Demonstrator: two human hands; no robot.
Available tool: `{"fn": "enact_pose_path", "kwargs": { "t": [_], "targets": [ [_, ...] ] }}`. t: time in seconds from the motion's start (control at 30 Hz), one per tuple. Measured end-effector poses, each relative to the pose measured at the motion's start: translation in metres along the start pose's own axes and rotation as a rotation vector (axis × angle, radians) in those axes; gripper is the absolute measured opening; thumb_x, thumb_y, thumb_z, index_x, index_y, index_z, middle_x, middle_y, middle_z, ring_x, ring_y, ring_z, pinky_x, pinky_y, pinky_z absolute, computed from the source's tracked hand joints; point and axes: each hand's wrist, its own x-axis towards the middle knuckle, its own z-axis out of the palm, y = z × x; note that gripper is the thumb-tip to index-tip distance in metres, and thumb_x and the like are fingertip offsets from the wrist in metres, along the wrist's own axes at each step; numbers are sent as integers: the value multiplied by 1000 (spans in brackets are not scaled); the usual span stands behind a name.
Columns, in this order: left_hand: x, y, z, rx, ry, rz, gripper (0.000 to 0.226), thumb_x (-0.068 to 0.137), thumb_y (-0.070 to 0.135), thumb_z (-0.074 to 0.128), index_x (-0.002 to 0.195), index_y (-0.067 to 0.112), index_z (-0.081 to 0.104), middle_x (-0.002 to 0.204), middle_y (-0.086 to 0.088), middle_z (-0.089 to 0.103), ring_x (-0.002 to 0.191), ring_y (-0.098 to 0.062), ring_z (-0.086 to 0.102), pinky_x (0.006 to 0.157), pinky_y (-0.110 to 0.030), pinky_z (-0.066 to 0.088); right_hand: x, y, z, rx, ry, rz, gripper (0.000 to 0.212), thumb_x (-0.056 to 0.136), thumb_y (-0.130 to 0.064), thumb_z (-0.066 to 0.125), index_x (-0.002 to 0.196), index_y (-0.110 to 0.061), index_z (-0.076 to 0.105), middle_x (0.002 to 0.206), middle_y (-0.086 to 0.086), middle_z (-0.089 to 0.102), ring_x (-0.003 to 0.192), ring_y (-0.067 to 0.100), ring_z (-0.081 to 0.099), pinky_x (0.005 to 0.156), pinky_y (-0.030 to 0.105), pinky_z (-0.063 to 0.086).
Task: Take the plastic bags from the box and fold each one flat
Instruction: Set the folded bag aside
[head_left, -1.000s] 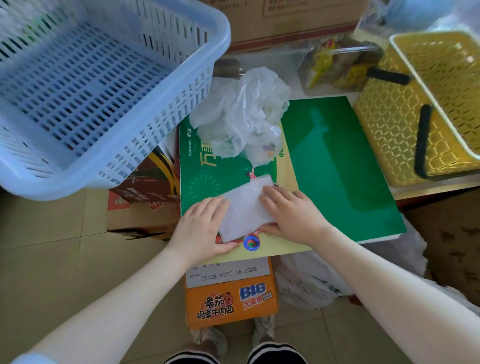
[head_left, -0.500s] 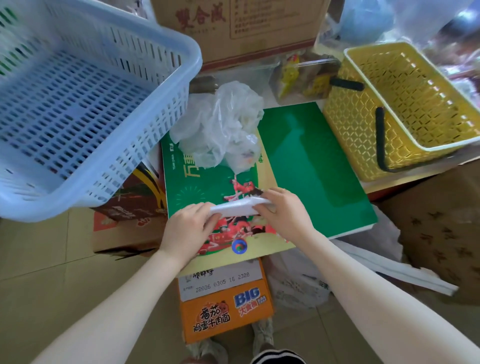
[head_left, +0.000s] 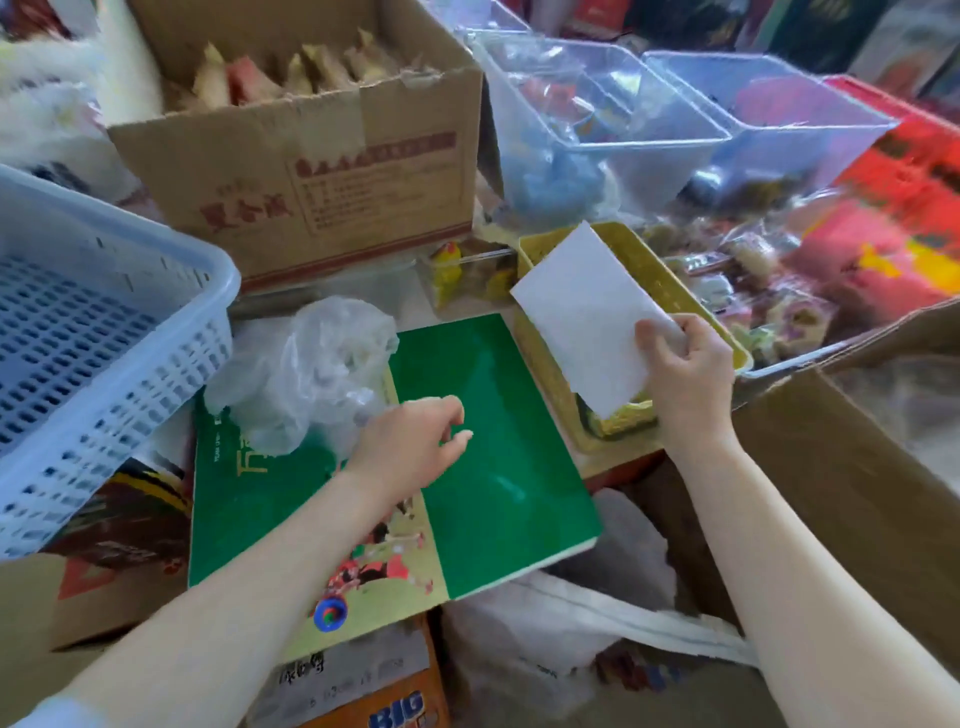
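I am holding a folded bag (head_left: 587, 317), a flat white rectangle, up in my right hand (head_left: 685, 374) at the centre right of the frame. The grip there is closed on the bag's lower right corner, thumb on the near face and fingers behind, and the bag is hanging tilted in the air over the yellow basket (head_left: 550, 374) without touching it. My left hand (head_left: 410, 447) is hovering over the green board (head_left: 493, 467) in the middle of the frame, its grip loosely half open with the fingers curled and nothing in it.

As I am reading it, one bag's fold is finished and I am in the step of putting it away; the yellow basket under it looks like the place for it, though I cannot see inside well enough to tell if other folded bags are lying there. The next move is calling for lowering the right hand and letting go with the bag lying flat, so the folds are not springing open.

A crumpled clear bag (head_left: 306, 374) is lying on the upper left part of the green board, just left of my empty hand, and it looks like the next one to flatten. More white plastic (head_left: 545, 623) is sitting in the brown box (head_left: 857, 493) at the lower right.
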Motion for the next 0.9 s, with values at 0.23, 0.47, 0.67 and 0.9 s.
{"fn": "enact_pose_path", "kwargs": {
  "t": [0.23,0.47,0.67,0.9],
  "targets": [
    [64,26,28,79,-36,-5,23,92,34,45,107,20,54,97,7,64,85,-18,58,54,-24,31,114,69,13,-53,-178,490,6,85,-6,51,87,-5,57,78,12,55,60,20,50,47,22,45],
    [73,22,51,-33,66,33,21,84,34,45,86,18,60,74,6,63,64,-20,57,49,-24,38,137,107,32,-384,-391,711,25,91,-15,56,109,2,53,100,15,55,84,27,56,67,32,51],
    [60,14,43,-35,79,-21,21,86,34,47,88,18,60,74,7,62,65,-20,56,46,-19,31,110,63,40,-355,-484,112,31,94,-19,51,123,-9,54,114,5,60,104,19,58,85,24,46],
    [7,-31,7,-61,107,-221,12,88,25,58,94,16,64,77,7,62,68,-18,60,55,-27,49,14,6,118,-139,-605,-199,13,92,-18,54,98,-12,64,86,-1,65,71,12,57,62,20,46]
  ]
}}
